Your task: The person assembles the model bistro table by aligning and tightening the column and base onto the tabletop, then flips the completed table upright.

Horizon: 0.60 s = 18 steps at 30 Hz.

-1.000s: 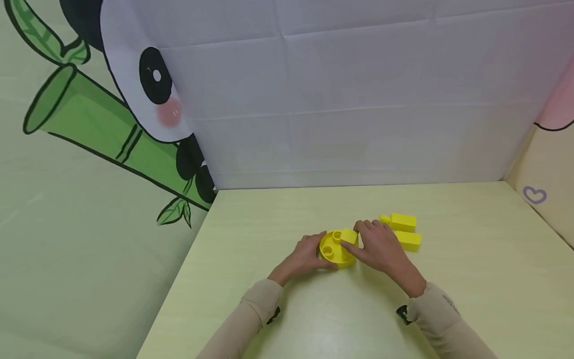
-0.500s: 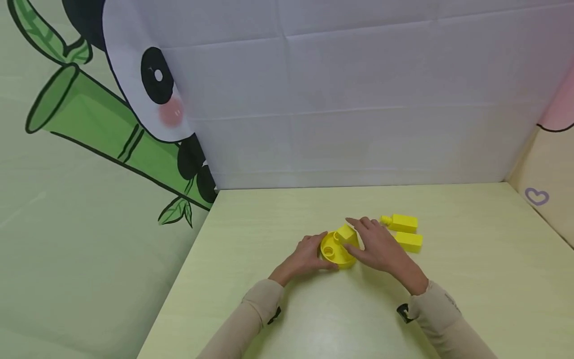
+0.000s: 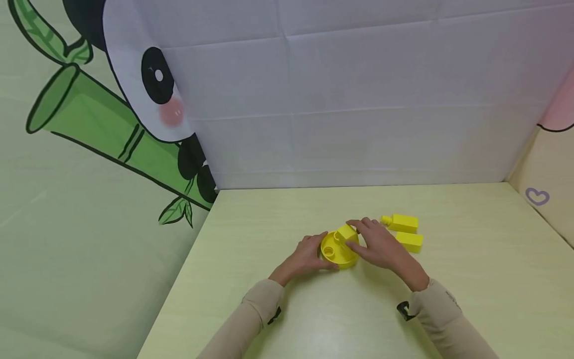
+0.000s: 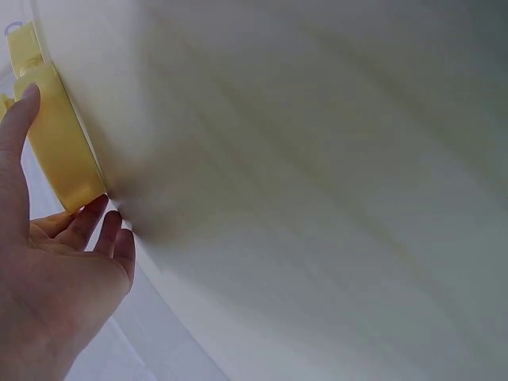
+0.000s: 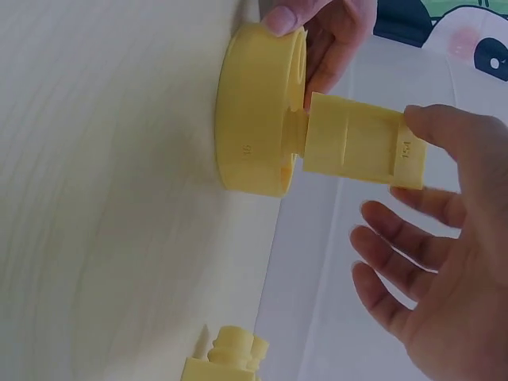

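Observation:
A round yellow base (image 3: 340, 259) with a raised rim and ring-shaped sockets sits on the table. My left hand (image 3: 308, 255) grips it from the left, thumb on the near side and fingers on the far side. A yellow rectangular block (image 5: 361, 143) stands on the base, its narrow neck at one of the sockets. With thumb and index finger at the block's outer end, my right hand (image 5: 456, 230) pinches it; the other fingers are loosely bent and off it. In the left wrist view the base (image 4: 63, 143) shows edge-on between thumb and fingers.
Two more yellow pieces lie to the right, just beyond my right hand: a block with a knobbed end (image 3: 403, 222) and another block (image 3: 410, 242) partly hidden by the hand. A pale cloth wall (image 3: 358, 144) rises behind the table (image 3: 278, 209).
The block on the base has turned to an angle, and more of its side shows. My right index finger straightened, then came back against the block. The left hand and base stayed put.

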Tool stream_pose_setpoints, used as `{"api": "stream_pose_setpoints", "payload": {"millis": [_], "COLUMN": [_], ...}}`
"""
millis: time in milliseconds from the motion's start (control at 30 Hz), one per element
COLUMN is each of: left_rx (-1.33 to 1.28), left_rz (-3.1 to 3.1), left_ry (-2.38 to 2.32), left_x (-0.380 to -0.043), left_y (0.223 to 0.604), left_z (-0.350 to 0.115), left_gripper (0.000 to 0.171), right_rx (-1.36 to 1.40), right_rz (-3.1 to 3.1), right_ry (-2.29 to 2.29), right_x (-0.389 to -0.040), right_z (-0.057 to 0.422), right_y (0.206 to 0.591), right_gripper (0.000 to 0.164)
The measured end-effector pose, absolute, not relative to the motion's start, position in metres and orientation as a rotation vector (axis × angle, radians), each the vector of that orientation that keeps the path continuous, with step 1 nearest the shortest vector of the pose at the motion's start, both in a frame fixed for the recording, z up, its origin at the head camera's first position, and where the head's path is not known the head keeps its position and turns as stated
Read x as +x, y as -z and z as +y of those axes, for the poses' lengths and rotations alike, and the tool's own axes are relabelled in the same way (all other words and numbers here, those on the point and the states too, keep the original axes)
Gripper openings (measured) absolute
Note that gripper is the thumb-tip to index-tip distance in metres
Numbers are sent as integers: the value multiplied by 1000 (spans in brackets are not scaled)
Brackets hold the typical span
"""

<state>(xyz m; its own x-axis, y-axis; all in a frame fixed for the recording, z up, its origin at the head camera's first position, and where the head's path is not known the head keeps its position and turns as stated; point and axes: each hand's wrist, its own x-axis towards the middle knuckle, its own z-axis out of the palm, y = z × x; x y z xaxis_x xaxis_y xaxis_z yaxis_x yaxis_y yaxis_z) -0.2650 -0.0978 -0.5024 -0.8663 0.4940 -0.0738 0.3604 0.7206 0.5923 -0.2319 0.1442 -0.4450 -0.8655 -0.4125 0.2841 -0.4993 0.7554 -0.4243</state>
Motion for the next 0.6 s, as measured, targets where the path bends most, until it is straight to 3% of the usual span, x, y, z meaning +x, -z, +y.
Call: {"api": "stream_pose_setpoints", "payload": {"millis": [300,500,600], "left_rx": [680,671,667], "left_rz": [2696,2694,2690], "left_ry": [-854,-861,-863], "left_x": [-265,-264,-264], "left_y": [503,502,502], "left_z": [-98,-98,-98], "left_gripper": [102,103,103], "right_rx": [664,623,530], "right_rz": [-2783,-2778,-2802], "right_ry": [-714,-682,-672], "right_x": [-232,-232,-231], "right_z": [143,142,143], "right_y": [444,445,445], "right_gripper": [57,42,43]}}
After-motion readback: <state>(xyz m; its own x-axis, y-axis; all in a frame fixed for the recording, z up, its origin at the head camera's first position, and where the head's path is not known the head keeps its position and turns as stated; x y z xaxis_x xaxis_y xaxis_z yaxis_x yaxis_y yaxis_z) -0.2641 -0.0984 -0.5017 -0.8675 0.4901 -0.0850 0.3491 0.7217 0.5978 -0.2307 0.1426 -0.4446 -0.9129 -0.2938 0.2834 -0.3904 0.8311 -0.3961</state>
